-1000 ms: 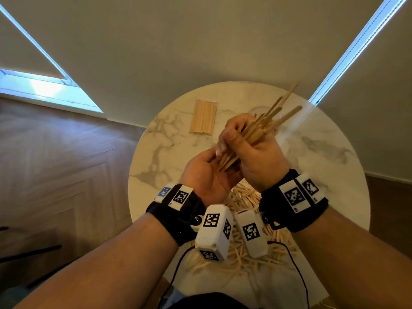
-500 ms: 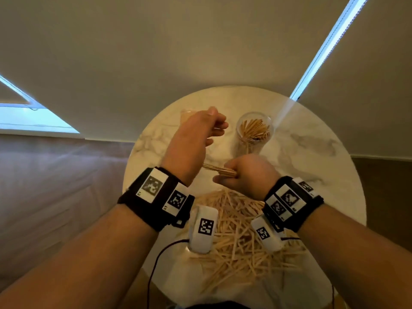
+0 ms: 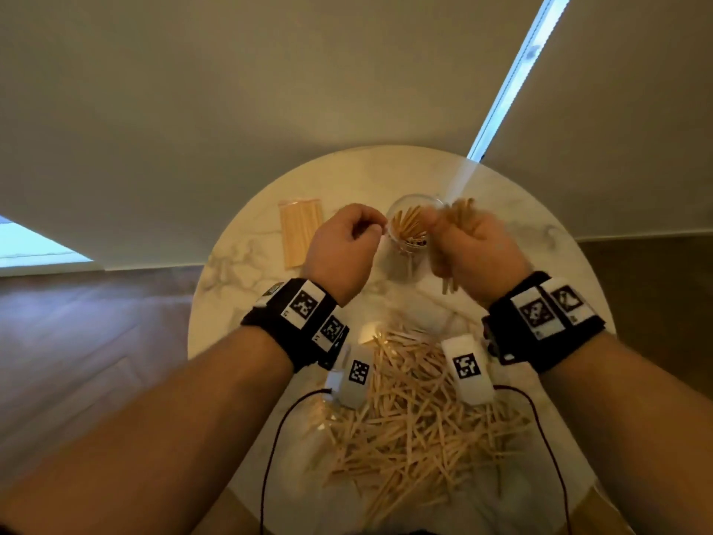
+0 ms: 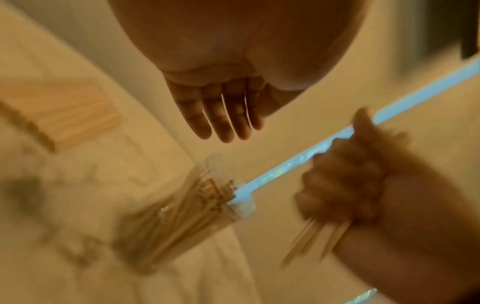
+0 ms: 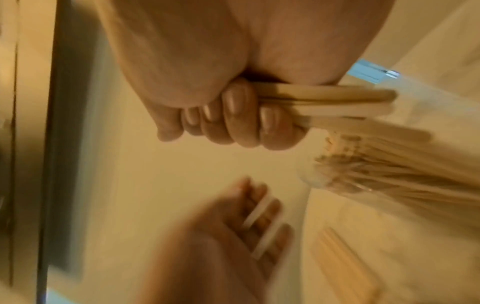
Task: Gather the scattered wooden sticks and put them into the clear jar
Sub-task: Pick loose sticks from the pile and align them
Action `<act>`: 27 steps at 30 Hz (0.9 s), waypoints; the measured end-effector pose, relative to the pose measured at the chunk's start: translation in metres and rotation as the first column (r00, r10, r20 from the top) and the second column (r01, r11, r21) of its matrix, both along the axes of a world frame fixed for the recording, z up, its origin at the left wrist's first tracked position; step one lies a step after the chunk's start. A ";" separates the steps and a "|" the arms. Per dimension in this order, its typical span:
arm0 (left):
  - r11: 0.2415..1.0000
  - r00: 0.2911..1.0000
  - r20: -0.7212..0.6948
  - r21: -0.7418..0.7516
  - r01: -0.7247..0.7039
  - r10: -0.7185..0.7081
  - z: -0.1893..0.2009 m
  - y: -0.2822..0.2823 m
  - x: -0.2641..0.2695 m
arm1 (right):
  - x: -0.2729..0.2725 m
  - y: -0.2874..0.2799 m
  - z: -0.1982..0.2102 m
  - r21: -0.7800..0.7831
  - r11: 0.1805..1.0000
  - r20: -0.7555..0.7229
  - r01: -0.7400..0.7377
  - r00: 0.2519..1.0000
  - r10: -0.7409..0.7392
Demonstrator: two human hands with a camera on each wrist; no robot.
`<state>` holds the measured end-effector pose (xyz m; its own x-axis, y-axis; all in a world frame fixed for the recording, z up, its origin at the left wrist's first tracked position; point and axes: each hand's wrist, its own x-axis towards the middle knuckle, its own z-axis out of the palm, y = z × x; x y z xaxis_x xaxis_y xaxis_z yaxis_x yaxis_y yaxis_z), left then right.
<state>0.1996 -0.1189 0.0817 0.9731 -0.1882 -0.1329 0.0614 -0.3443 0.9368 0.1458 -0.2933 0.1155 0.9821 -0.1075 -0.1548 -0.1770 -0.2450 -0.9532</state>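
Note:
The clear jar (image 3: 409, 241) stands at the back of the round marble table (image 3: 548, 264), partly filled with upright wooden sticks. My right hand (image 3: 459, 235) is just right of the jar's rim and grips a bundle of sticks (image 3: 461, 212), whose ends stick out above and below the fist. In the right wrist view the fingers (image 5: 233, 123) are curled round the bundle (image 5: 324, 102). My left hand (image 3: 370, 229) hovers just left of the jar, its loosely bent fingers (image 4: 228, 123) holding nothing. A big pile of scattered sticks (image 3: 416, 426) lies at the near side.
A flat packet of neatly stacked sticks (image 3: 299, 229) lies left of the jar. The table stands against a plain wall, with its rim curving away on both sides. Wooden floor lies to the left. Cables from the wrist cameras trail over the near edge.
My right hand has carried the bundle from low over the table's middle up to the jar's right side and turned it more upright. The left hand has closed in on the jar's left side.

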 end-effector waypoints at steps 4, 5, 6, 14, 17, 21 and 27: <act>0.858 0.936 0.108 0.445 0.256 -0.336 -0.012 -0.013 0.017 | 0.037 -0.006 0.008 0.464 0.862 0.211 0.205 0.919 -0.333; 0.834 0.921 0.093 0.467 0.295 -0.379 -0.013 -0.018 0.019 | 0.046 -0.006 0.007 0.468 0.850 0.230 0.241 0.896 -0.380; 0.817 0.913 0.070 0.477 0.324 -0.403 -0.016 -0.023 0.021 | 0.053 -0.006 0.004 0.434 0.857 0.248 0.277 0.878 -0.409; 0.883 0.953 0.023 0.383 0.272 -0.304 -0.028 -0.037 0.023 | 0.071 -0.029 -0.100 -0.231 0.958 0.104 0.170 0.983 -0.149; 0.884 0.955 0.002 0.380 0.272 -0.295 -0.024 -0.035 0.019 | 0.070 -0.040 -0.118 -0.356 0.930 -0.032 0.094 0.993 -0.113; 0.883 0.960 -0.013 0.390 0.261 -0.279 -0.025 -0.034 0.020 | 0.056 -0.041 -0.093 -0.315 0.943 0.111 0.111 0.991 -0.080; 0.882 0.963 -0.022 0.398 0.253 -0.267 -0.030 -0.036 0.021 | 0.051 -0.030 -0.079 -0.487 0.838 0.384 0.244 0.922 -0.045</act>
